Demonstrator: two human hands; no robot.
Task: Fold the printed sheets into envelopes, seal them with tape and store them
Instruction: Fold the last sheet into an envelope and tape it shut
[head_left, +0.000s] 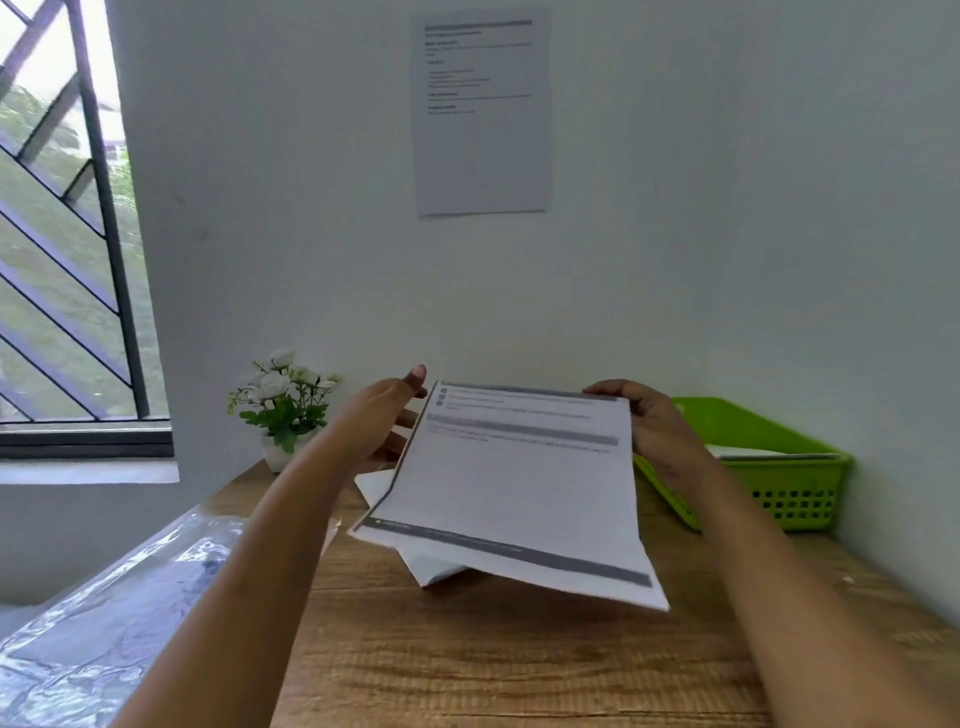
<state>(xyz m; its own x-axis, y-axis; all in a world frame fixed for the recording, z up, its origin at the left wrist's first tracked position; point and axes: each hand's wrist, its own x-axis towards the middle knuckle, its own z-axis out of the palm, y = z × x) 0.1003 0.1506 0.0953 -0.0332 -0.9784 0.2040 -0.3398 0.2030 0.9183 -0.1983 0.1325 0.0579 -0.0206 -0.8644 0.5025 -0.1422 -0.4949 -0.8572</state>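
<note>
Paper in hand: one printed sheet (514, 488), unfolded, print side up, held off the desk (467, 665), near edge tilted lower.
Where it sits: in the air over the stack of sheets (431, 569), which lies on the desk just below.
Done so far: for this sheet nothing, I judge. It has no crease and no tape on it. Something flat and pale lies in the green basket (800, 499), too blurred to call a finished envelope.
Left to do: fold, tape, store. The stack suggests more sheets waiting. No tape roll shows in view.
Left hand (384, 415): at the sheet's far-left corner. Its fingers (402, 418) run under the left edge, thumb raised just beside the corner. Cannot tell whether it pinches the paper or only props it.
Right hand (654, 421): at the far-right corner, fingers (605, 388) curled over the top edge and clamped on the sheet.
Arms: both bare, stretched forward, converging on the sheet.
Around: flower pot (283, 415) at the desk's far-left end, plastic wrap (104, 597) on the left, wall notice (480, 111) above.
</note>
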